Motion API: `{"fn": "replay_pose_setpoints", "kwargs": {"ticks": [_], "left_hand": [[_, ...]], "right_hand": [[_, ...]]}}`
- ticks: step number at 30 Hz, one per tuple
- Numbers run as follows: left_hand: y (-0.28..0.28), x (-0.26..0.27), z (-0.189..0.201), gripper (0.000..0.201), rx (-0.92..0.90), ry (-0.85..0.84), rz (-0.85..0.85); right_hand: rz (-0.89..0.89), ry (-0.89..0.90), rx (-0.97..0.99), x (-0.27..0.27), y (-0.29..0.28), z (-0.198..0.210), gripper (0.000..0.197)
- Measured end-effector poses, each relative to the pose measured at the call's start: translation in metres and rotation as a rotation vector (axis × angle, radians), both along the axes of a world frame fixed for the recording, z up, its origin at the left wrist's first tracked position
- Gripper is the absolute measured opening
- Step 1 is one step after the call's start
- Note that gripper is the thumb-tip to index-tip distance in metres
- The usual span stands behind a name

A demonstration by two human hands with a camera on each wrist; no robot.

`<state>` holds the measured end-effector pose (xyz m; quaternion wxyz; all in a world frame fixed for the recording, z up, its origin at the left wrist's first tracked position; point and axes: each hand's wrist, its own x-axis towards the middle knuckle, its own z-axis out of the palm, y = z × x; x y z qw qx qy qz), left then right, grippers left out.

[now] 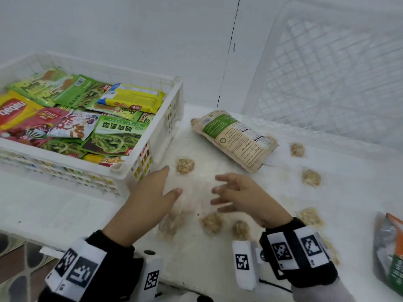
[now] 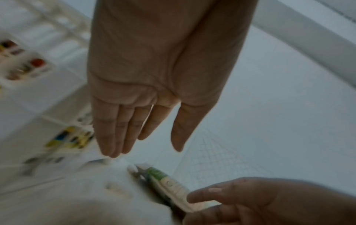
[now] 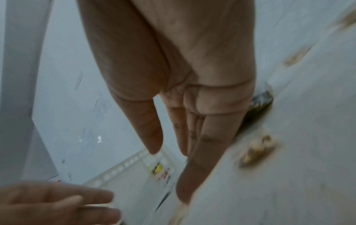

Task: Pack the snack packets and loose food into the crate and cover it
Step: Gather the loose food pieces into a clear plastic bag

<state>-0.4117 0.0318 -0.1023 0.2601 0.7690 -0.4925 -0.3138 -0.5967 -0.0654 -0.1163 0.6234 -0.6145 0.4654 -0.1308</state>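
Observation:
A white slatted crate [image 1: 162, 118] at the left holds several colourful snack packets [image 1: 117, 131]. Right of it, on the white table, lies a beige packet with a green label [image 1: 234, 138]. Several small clear-wrapped nut clusters lie scattered, one near the crate [image 1: 185, 165], others below the hands [image 1: 212, 222] and at the right [image 1: 310, 177]. My left hand [image 1: 152, 188] hovers flat beside the crate, fingers straight and empty [image 2: 146, 121]. My right hand [image 1: 235, 192] hovers with spread fingers, holding nothing [image 3: 173, 129].
A second white mesh crate [image 1: 331, 79] leans upturned against the wall at the back right. A silver and orange packet [image 1: 390, 251] lies at the right edge. The table's front edge runs at the lower left, with patterned floor beyond.

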Motion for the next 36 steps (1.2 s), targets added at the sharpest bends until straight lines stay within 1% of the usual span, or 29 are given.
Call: {"fn": "replay_pose_setpoints", "kwargs": {"ticks": [1,3,4,6,7,9,10,12,13,15,16,18,19,20,22,24,26,28,32,34,36], "left_hand": [[-0.005,-0.003,0.006,0.058,-0.066,0.021,-0.002],[-0.019,-0.014,0.018,0.053,-0.188,0.097,-0.03],[-0.027,-0.02,0.022,0.051,-0.22,0.136,-0.051],[-0.044,-0.036,0.027,0.049,-0.215,0.168,-0.122],[-0.053,-0.045,0.028,0.049,-0.218,0.148,-0.172],[-0.071,-0.064,0.028,0.048,-0.256,0.052,-0.305],[-0.082,-0.075,0.027,0.045,-0.283,-0.015,-0.388],[-0.105,-0.094,0.023,0.035,-0.295,-0.188,-0.551],[-0.116,-0.104,0.02,0.033,-0.275,-0.282,-0.614],[-0.136,-0.117,0.012,0.034,-0.204,-0.485,-0.673],[-0.145,-0.12,0.006,0.04,-0.174,-0.57,-0.68],[-0.16,-0.123,-0.004,0.058,-0.132,-0.685,-0.667],[-0.166,-0.123,-0.007,0.065,-0.119,-0.728,-0.657],[-0.171,-0.121,-0.009,0.069,-0.114,-0.76,-0.653],[-0.177,-0.112,-0.011,0.069,-0.107,-0.776,-0.663],[-0.181,-0.1,-0.009,0.065,-0.104,-0.744,-0.685],[-0.183,-0.087,-0.007,0.059,-0.105,-0.704,-0.716],[-0.182,-0.079,-0.004,0.053,-0.095,-0.676,-0.758],[-0.177,-0.072,0.002,0.054,-0.062,-0.62,-0.813],[-0.176,-0.069,0.004,0.05,-0.08,-0.597,-0.794],[-0.174,-0.066,0.006,0.043,-0.095,-0.597,-0.738]], "right_hand": [[-0.061,-0.031,-0.053,-0.008,-0.011,0.004,0.037],[-0.206,-0.043,-0.226,-0.027,-0.036,0.011,0.029],[-0.28,-0.012,-0.326,-0.036,-0.048,0.012,0.026],[-0.405,0.122,-0.491,-0.052,-0.071,0.012,0.027],[-0.437,0.215,-0.55,-0.059,-0.082,0.01,0.03],[-0.409,0.4,-0.605,-0.07,-0.098,0.005,0.036],[-0.373,0.463,-0.599,-0.072,-0.104,0.003,0.039],[-0.314,0.523,-0.56,-0.073,-0.114,-0.003,0.043],[-0.308,0.514,-0.539,-0.073,-0.118,-0.005,0.042],[-0.338,0.446,-0.488,-0.071,-0.123,-0.007,0.036],[-0.356,0.412,-0.456,-0.069,-0.124,-0.007,0.031],[-0.359,0.323,-0.369,-0.065,-0.125,-0.007,0.013],[-0.338,0.264,-0.309,-0.062,-0.124,-0.006,0.009],[-0.316,0.206,-0.249,-0.059,-0.122,-0.005,0.014],[-0.274,0.089,-0.132,-0.053,-0.118,-0.002,0.027],[-0.248,-0.006,-0.06,-0.051,-0.114,0.003,0.034],[-0.239,-0.048,-0.044,-0.051,-0.11,0.006,0.037],[-0.241,-0.066,-0.036,-0.052,-0.106,0.008,0.035],[-0.334,-0.069,-0.012,-0.061,-0.097,0.012,0.035],[-0.404,-0.095,-0.011,-0.067,-0.094,0.015,0.035],[-0.474,-0.158,-0.001,-0.074,-0.087,0.018,0.037]]}}
